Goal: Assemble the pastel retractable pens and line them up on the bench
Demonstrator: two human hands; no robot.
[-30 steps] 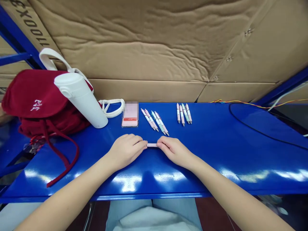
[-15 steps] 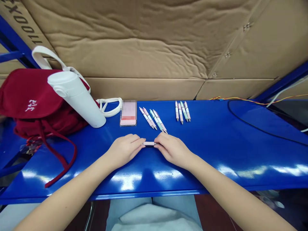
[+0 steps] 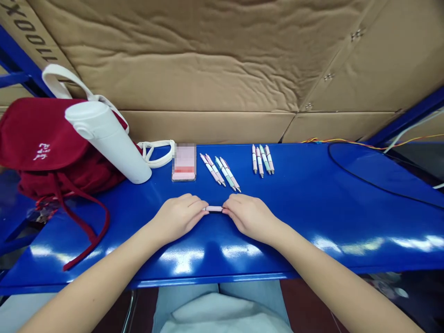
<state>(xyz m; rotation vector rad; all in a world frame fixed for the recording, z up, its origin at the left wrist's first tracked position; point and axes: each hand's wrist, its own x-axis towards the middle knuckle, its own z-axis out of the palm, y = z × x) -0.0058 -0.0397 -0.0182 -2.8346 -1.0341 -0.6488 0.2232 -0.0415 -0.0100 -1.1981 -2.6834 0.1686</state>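
Note:
Between my two hands a pale pink pen lies crosswise, just above or on the blue table; its ends are hidden by fingers. My left hand pinches its left end with closed fingers. At the right end, my right hand is closed on it too, thumb and fingertips together. Just beyond the hands rests a slanted group of pink, white and green pens. A second group of similar pens lies farther right, side by side.
A phone lies left of the pens. A white bottle leans on a dark red bag whose strap hangs over the blue table. Cardboard stands along the back; a black cable crosses the right side.
Both hands keep their hold on the pen, with only a slight shift in its position between the fingers. The other pens have stayed in place.

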